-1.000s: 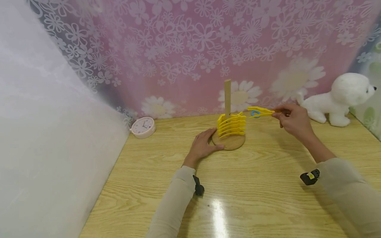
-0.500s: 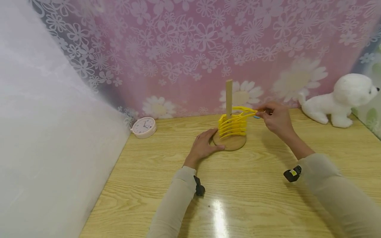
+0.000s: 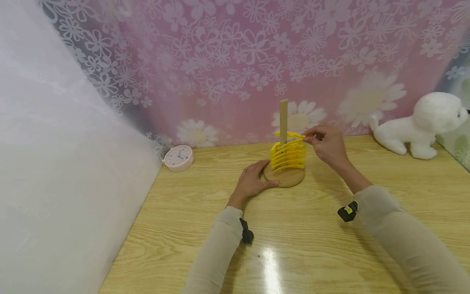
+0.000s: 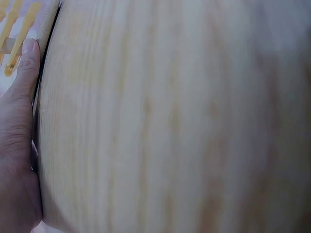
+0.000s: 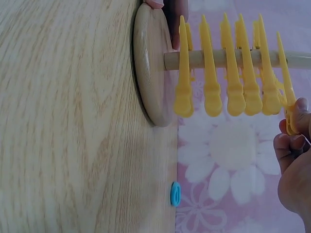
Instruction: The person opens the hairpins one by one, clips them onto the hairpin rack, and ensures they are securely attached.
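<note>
A wooden stand has a round base and an upright post. Several yellow clips are stacked one above another on the post's lower part, with rounded ends toward the right. My right hand pinches another yellow clip by its rear end. That clip lies across the post just above the stack; whether it grips the post I cannot tell. My left hand holds the base's left edge, thumb in front and fingers round the side. In the left wrist view, the thumb shows beside blurred wood.
A small blue ring lies on the wooden table near its back edge, hidden in the head view. A pink clock sits at the back left. A white toy dog stands at the back right, before a flowered backdrop.
My right hand has moved left with the yellow clip, bringing it from beside the stand to the post above the stacked clips. The left hand stays on the base.
</note>
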`<action>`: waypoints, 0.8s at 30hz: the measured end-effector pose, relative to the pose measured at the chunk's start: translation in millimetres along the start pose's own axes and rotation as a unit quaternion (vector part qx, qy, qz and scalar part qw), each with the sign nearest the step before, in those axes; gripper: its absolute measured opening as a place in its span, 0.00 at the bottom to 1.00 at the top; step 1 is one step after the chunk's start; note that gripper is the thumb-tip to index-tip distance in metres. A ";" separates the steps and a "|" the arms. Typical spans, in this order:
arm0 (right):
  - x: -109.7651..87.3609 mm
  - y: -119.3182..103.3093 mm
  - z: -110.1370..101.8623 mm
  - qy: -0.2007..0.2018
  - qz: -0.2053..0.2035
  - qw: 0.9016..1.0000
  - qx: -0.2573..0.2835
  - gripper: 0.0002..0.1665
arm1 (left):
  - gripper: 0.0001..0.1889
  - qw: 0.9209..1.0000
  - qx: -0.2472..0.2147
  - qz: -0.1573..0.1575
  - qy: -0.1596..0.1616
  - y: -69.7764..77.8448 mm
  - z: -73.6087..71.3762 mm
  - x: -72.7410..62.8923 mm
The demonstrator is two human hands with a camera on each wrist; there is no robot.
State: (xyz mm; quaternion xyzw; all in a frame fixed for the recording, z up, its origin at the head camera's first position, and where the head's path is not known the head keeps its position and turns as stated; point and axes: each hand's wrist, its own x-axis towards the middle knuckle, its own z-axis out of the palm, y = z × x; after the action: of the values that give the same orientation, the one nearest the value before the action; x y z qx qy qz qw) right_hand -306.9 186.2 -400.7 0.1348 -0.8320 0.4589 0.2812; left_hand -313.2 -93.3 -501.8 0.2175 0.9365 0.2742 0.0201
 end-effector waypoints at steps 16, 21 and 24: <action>-1.1 -7.7 12.1 -0.032 0.000 0.999 0.015 0.04 | 0.51 1.000 -0.013 -0.006 0.000 2.5 0.6 -2.8; -0.8 -7.6 12.1 -0.036 -0.003 0.999 0.016 0.05 | 0.51 1.000 -0.013 -0.006 0.001 2.0 0.4 -2.1; -0.4 -8.7 11.5 -0.044 -0.003 0.999 0.017 0.05 | 0.51 1.000 -0.012 -0.005 0.005 0.2 0.3 -1.5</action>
State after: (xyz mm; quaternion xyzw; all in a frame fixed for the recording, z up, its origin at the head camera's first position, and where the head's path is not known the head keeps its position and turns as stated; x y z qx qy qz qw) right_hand -306.2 171.8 -399.8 0.1624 -0.8350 0.4660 0.2433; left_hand -311.7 -93.6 -502.0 0.2113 0.9343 0.2866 0.0194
